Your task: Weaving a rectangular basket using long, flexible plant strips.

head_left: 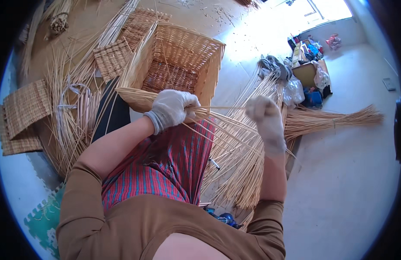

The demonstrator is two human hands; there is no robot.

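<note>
A square wicker basket with a darker woven bottom lies tilted over my lap, its open side toward me. My left hand, in a pale work glove, is closed on the basket's near rim, where several loose wicker ends stick out to the right. One thin wicker strand runs almost straight from there to my right hand. That gloved hand is raised to the right of the basket, slightly blurred, with its fingers curled in on the strand. The left fingertips are partly hidden among the strands.
Long wicker rods lie heaped on the floor to my right, with a tied bundle beyond them. Woven panels and more loose rods are on the left. Boxes and bags stand at the far right. A green foam mat lies lower left.
</note>
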